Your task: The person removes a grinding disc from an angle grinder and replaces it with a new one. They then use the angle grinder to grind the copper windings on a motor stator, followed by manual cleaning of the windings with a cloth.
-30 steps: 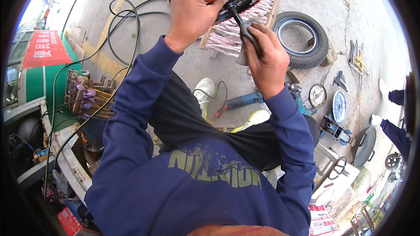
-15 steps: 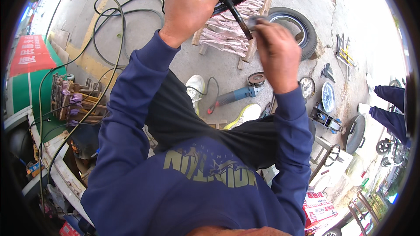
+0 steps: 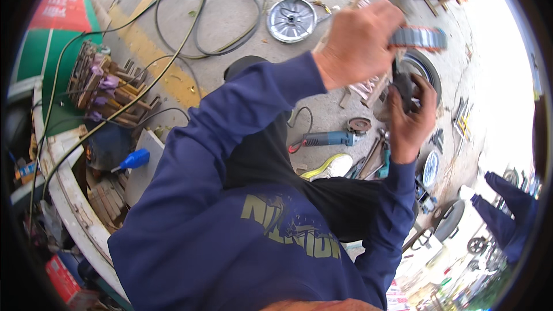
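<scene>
My left hand (image 3: pixel 364 37) is closed on a motor stator (image 3: pixel 423 38), a ring of grey metal with orange-copper windings along its edge, tilted edge-on to me. Just below it, my right hand (image 3: pixel 416 121) has thumb and fingers curled round a dark rounded part (image 3: pixel 406 89) at the stator's shaft. Its exact kind is hard to make out, and the fingers cover some of it. Behind both hands lies a wheel with a black tyre (image 3: pixel 436 75), partly hidden by them.
A silver motor cover (image 3: pixel 292 20) lies on the concrete beyond my left wrist. A blue angle grinder (image 3: pixel 328 139) rests near my shoe (image 3: pixel 331 167). Cable loops (image 3: pixel 262 8) cross the left floor near a tool rack (image 3: pixel 109 83). Other people's dark-clothed legs (image 3: pixel 507 213) show at right.
Both hands have moved right with the stator, which has turned edge-on. My right hand has gone from a small grey piece at the shaft's end to the dark rounded part nearer the stator.
</scene>
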Demonstrator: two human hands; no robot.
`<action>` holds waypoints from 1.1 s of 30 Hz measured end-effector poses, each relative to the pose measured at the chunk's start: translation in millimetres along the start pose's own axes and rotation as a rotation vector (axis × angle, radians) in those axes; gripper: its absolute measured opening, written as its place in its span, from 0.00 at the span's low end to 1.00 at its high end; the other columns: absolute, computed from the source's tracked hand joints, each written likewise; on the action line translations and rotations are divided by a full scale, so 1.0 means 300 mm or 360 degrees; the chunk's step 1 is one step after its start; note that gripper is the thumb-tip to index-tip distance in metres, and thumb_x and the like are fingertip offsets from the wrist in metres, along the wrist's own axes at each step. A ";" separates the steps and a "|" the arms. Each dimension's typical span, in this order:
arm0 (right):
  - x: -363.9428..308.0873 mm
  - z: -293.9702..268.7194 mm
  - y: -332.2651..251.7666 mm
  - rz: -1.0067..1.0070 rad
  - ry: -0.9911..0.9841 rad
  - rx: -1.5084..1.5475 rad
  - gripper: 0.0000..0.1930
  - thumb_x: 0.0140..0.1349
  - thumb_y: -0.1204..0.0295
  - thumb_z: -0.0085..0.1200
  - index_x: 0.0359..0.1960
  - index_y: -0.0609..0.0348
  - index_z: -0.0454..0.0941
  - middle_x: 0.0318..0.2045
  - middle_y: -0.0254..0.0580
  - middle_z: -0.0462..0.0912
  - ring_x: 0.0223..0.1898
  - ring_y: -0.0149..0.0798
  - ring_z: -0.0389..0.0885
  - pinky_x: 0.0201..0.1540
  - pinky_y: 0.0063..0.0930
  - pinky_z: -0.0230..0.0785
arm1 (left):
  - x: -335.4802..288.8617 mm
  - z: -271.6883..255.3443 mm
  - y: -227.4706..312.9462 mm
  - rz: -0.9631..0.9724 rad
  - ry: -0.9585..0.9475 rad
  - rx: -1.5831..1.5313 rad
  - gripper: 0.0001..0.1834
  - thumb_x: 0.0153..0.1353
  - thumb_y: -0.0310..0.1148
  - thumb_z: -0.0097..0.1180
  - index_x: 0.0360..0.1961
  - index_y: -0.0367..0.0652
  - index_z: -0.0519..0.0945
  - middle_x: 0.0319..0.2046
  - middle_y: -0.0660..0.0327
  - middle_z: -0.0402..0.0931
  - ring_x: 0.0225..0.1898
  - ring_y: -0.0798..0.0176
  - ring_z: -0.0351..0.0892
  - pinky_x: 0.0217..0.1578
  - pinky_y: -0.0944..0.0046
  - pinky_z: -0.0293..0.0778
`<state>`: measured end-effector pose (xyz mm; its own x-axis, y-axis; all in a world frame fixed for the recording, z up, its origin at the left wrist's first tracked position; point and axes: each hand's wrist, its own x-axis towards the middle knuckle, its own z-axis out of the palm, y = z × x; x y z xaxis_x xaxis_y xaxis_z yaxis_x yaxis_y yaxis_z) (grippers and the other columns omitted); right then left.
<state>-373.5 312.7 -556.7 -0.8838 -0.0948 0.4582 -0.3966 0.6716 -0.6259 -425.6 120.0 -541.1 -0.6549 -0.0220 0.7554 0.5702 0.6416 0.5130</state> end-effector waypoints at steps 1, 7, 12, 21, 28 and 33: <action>0.000 -0.013 0.026 0.0534 -0.0169 0.0222 0.27 0.58 0.74 0.74 0.59 0.65 0.79 0.47 0.44 0.86 0.47 0.33 0.84 0.49 0.29 0.78 | 0.004 -0.009 0.033 -0.0081 -0.0032 -0.0001 0.15 0.46 0.27 0.72 0.37 0.43 0.82 0.34 0.57 0.80 0.34 0.48 0.85 0.33 0.54 0.80; 0.052 -0.050 0.140 0.1046 -0.0990 0.1376 0.28 0.74 0.55 0.57 0.60 0.72 0.75 0.45 0.46 0.84 0.47 0.38 0.82 0.51 0.29 0.74 | -0.007 -0.017 0.035 -0.0068 0.0044 -0.0136 0.15 0.45 0.26 0.70 0.36 0.46 0.81 0.33 0.60 0.80 0.33 0.51 0.85 0.32 0.56 0.80; 0.011 0.013 0.157 0.1302 -0.1045 0.2137 0.20 0.73 0.57 0.57 0.51 0.64 0.73 0.29 0.37 0.73 0.29 0.33 0.72 0.32 0.27 0.67 | -0.001 -0.039 0.038 -0.0052 0.0002 -0.0153 0.16 0.44 0.26 0.70 0.37 0.45 0.81 0.34 0.60 0.80 0.32 0.52 0.85 0.32 0.56 0.80; 0.044 0.128 0.017 0.0087 -0.0252 -0.1133 0.15 0.69 0.63 0.59 0.35 0.64 0.72 0.26 0.63 0.82 0.30 0.64 0.84 0.30 0.55 0.72 | -0.004 0.051 -0.008 -0.0184 0.0080 -0.0091 0.16 0.46 0.27 0.69 0.39 0.44 0.82 0.35 0.58 0.81 0.32 0.50 0.86 0.32 0.54 0.80; 0.064 0.046 0.185 0.1371 -0.1274 0.2638 0.17 0.77 0.54 0.47 0.41 0.56 0.69 0.17 0.28 0.61 0.15 0.27 0.56 0.18 0.25 0.52 | 0.010 0.003 -0.019 -0.0099 0.0080 -0.0240 0.16 0.46 0.27 0.68 0.39 0.46 0.82 0.35 0.59 0.81 0.33 0.51 0.86 0.31 0.56 0.80; 0.124 0.051 0.066 -0.0010 -0.0440 -0.0541 0.14 0.71 0.61 0.60 0.36 0.60 0.77 0.25 0.51 0.86 0.21 0.47 0.82 0.21 0.38 0.70 | 0.016 0.045 -0.034 -0.0277 0.0183 -0.0098 0.16 0.48 0.30 0.71 0.39 0.44 0.81 0.35 0.56 0.82 0.34 0.47 0.85 0.34 0.51 0.80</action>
<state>-418.0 311.1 -561.8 -0.9332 -0.2620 0.2460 -0.3388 0.8697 -0.3588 -441.2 123.8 -548.3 -0.6873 -0.2178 0.6930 0.4851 0.5725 0.6610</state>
